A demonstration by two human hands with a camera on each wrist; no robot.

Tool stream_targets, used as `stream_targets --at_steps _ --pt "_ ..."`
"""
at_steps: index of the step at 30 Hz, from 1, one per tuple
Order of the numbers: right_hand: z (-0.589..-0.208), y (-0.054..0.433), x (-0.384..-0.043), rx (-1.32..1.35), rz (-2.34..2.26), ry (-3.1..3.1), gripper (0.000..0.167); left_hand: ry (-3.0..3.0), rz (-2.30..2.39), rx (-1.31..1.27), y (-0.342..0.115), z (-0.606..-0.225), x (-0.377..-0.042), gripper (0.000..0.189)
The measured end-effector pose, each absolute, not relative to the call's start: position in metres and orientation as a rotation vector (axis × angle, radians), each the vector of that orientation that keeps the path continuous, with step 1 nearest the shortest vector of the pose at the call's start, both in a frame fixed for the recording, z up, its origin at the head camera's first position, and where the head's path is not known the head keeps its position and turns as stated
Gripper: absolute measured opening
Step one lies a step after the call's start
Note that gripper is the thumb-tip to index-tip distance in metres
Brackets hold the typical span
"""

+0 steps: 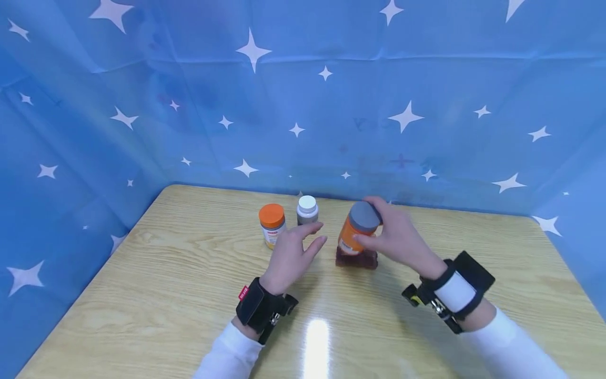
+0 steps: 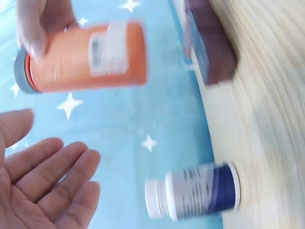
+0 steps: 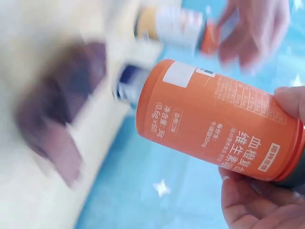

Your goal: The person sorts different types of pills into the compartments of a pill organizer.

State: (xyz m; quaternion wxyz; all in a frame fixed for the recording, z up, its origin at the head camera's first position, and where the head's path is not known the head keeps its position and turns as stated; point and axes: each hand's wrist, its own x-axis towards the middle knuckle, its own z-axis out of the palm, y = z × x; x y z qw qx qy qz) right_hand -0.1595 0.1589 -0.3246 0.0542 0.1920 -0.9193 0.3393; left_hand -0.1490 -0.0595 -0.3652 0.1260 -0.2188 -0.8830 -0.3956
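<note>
My right hand [image 1: 402, 239] grips an orange supplement bottle [image 1: 349, 236] by its grey cap end, thumb and fingers on either side. Tilted, the bottle hangs over a dark red box [image 1: 362, 259], with a gap between them in the left wrist view. White printed text covers its side [image 3: 209, 119] in the right wrist view. My left hand [image 1: 290, 258] holds nothing, its fingers relaxed and the palm bare in the left wrist view. Just past it stand a white-capped bottle [image 1: 307, 206] with a dark blue lower part and an orange-capped bottle [image 1: 272, 223] with a white label.
All of this is on a light wood table [image 1: 156, 295], toward its back edge. A blue curtain [image 1: 303, 95] with white stars hangs behind the table and along its sides. Black straps with cameras sit on both wrists.
</note>
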Motion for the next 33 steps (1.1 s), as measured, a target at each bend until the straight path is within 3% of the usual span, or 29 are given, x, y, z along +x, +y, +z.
stream_targets --at_steps 5,11,19,28,33 --pt "-0.347 0.158 -0.113 0.604 1.069 -2.836 0.063 -2.561 -1.38 -0.718 -0.052 -0.364 -0.141 0.034" --pt "-0.368 0.151 -0.09 0.54 1.116 -2.919 0.061 -2.617 -1.566 -0.804 -0.049 -0.373 -0.132 0.044" --pt "-0.379 0.151 -0.081 0.5 1.106 -2.889 0.062 -2.642 -1.758 -1.142 -0.043 -0.389 -0.122 0.086" --pt "-0.387 0.152 -0.078 0.473 1.103 -2.839 0.069 -2.797 -1.912 -0.981 -0.021 -0.404 -0.115 0.09" --pt "-0.392 0.151 -0.077 0.455 1.173 -2.814 0.066 -2.727 -2.027 -0.893 -0.015 -0.412 -0.113 0.074"
